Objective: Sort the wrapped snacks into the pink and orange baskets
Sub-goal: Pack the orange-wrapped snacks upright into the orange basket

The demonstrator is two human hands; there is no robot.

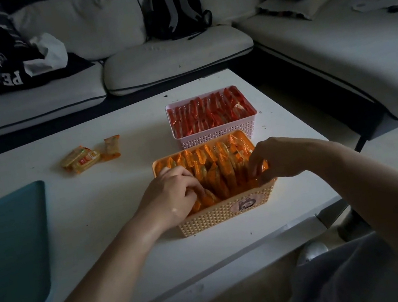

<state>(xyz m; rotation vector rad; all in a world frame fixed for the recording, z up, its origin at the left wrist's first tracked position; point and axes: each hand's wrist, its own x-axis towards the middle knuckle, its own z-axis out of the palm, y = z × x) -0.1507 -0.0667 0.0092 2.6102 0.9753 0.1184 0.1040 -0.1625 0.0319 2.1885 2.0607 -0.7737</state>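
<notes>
Both hands are down in the orange basket [226, 214], which sits at the near edge of the white table [91, 212] with the pink basket [214, 136] touching its far wall. The left hand [173, 195] has its fingers curled and pushed in among the orange-wrapped snacks [218, 171] at the basket's left end; whether they pinch one packet or just press the row aside I cannot tell, since the tips are buried. The right hand [273, 159] is bent over the right end, fingers bunched close together on the crinkled edge of a wrapper there, looking more like a nip than a flat press. The packets stand on edge in tight rows, and the pink basket is likewise crammed with red-wrapped snacks [212, 111]. A few loose snacks [87, 156] lie well apart on the table to the left, near a teal mat [8, 253], so I would judge the sorting nearly done (those few stragglers look like the orange sort, though the room is dim). These things should be light and a bit slippery, foil-ish film over something brittle, so squeezing the middle risks crushing. Best taken by the sealed crimped end or lightly across the flat faces, then slid edgewise into a gap opened by the other hand.
</notes>
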